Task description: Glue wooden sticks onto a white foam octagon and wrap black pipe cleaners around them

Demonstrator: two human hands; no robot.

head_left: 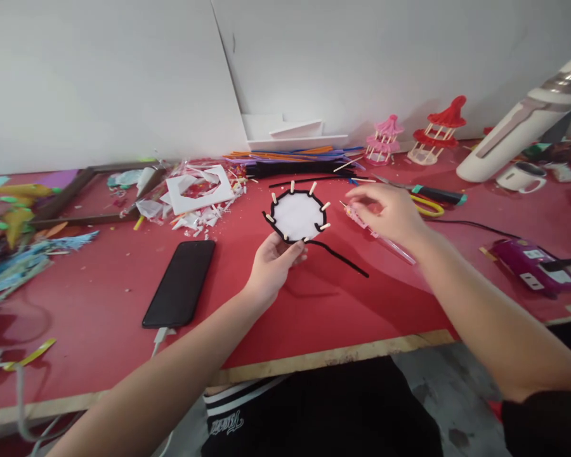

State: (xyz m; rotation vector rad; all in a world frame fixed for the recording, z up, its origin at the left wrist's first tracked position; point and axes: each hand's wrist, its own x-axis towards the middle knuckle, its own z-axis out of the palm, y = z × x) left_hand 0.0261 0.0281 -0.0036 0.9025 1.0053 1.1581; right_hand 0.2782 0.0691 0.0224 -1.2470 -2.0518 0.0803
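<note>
My left hand (276,259) pinches the near edge of a white disc (297,216). Short pale wooden sticks (292,187) stand around the disc's rim, and a fuzzy black pipe cleaner (324,209) winds along them. One loose end of it trails to the right, above the red tabletop. To the right of the disc, my right hand (385,209) has its fingers closed around a slim pen-like tube (359,219), pink near its thin tip and clear toward the other end. The hand partly covers this tube, so its exact kind is unclear.
A black phone (179,284) on a cable lies left. Behind are pipe cleaners (304,157), foam scraps (197,190), a pink pavilion model (383,141) and a red one (438,133). Pliers (438,193), a flask (518,127), a mug (521,176) and a purple power strip (533,266) stand right.
</note>
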